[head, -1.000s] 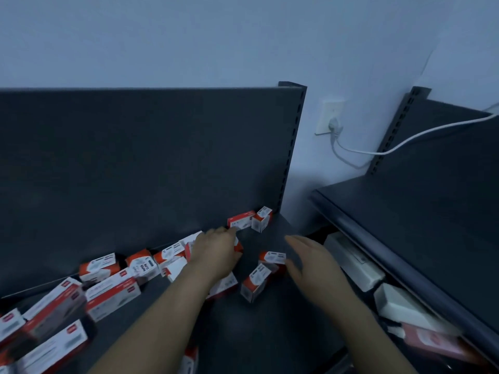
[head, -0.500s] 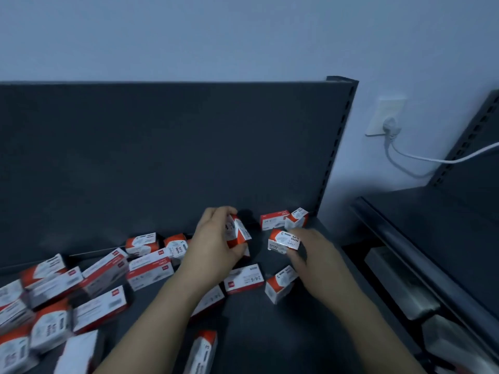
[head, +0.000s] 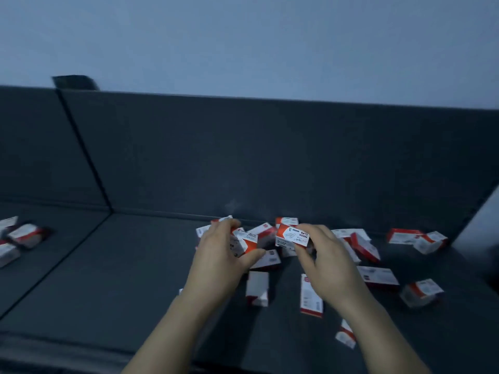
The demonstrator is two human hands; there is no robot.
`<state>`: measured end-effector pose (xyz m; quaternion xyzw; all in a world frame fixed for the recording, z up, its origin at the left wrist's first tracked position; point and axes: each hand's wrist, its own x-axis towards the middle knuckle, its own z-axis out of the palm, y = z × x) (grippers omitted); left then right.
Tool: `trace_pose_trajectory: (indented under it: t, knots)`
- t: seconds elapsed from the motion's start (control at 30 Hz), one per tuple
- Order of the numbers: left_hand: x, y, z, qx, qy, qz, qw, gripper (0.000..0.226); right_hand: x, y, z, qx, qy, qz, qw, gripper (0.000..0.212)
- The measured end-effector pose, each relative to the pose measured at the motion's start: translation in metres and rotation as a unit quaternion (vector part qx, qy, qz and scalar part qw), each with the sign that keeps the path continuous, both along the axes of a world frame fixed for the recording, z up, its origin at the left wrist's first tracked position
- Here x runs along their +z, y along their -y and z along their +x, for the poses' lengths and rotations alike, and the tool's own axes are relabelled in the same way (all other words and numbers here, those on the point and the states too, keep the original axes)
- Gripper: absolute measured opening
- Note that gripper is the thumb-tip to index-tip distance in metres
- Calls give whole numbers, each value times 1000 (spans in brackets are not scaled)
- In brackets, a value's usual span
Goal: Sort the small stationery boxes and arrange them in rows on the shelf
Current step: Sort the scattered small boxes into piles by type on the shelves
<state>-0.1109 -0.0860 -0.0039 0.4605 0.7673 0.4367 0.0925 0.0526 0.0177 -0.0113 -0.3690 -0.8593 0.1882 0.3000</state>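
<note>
Pale blue-grey wall fills the top of the view, and below it stands the dark back panel of a dark shelf, all in dim light. A seam runs diagonally across the shelf floor and splits it into two bays. Most of the small red-and-white boxes lie in a loose heap in the right bay close to the back panel, tipped at all angles and in no row. The left hand curls round a tilted box over this heap, thumb under its near edge and fingers over the far side. The right hand pinches a paper-clip box by its right end between thumb and fingertips, with the print upside down to the viewer. The two held boxes are near each other but apart. Both hands and forearms cover part of the heap, so the boxes under them cannot be counted. In front of the hands a white-faced box and a long box lie on the shelf floor, with a flat box and a blurred box further right and another box nearer the front edge. A pair of boxes sits far right against the back panel. A few more boxes lie in the left bay, well apart from the heap.
</note>
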Motion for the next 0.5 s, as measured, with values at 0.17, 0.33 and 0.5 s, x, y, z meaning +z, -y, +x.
trace_pose_trajectory:
  t: [0.17,0.33,0.5]
  knots:
    - [1,88,-75,63,5,-4,998,37,0,61,-90,77,-8,-5,997,31]
    - [-2,164,-143,125,11,-10,992,37,-6,110,-171,139,-6,-8,990,28]
    - [-21,212,-198,197,21,-45,979,31,-14,139,-237,200,15,-24,979,24]
